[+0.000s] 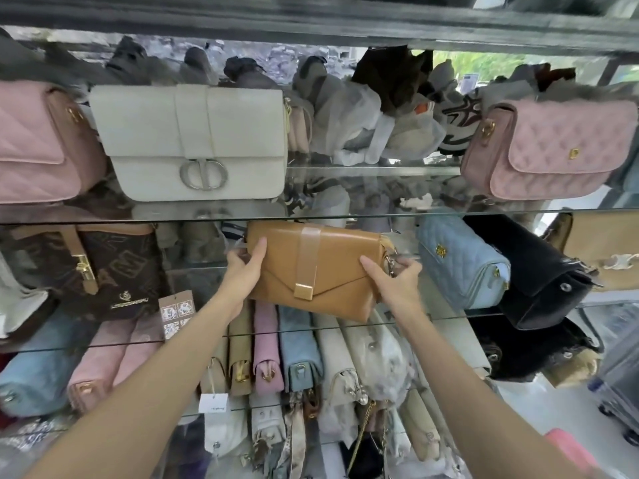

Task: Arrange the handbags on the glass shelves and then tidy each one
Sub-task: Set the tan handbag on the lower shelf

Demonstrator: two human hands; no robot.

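A tan envelope-flap handbag (321,267) with a gold clasp is tilted over the middle glass shelf (442,318). My left hand (243,267) grips its left end, thumb on the front. My right hand (392,276) grips its right end beside the strap ring. On the upper glass shelf (373,212) stand a white handbag (193,143), a pink bag (34,143) at the left and a pink quilted bag (549,146) at the right. A brown monogram bag (103,267) stands left of the tan one, a light-blue quilted bag (460,261) and a black bag (539,274) to its right.
Below the middle shelf, several folded bags (297,354) stand on end in a row, with paper tags hanging. Wrapped bags and stuffing (363,108) fill the back of the upper shelf. A beige bag (605,250) sits at the far right edge.
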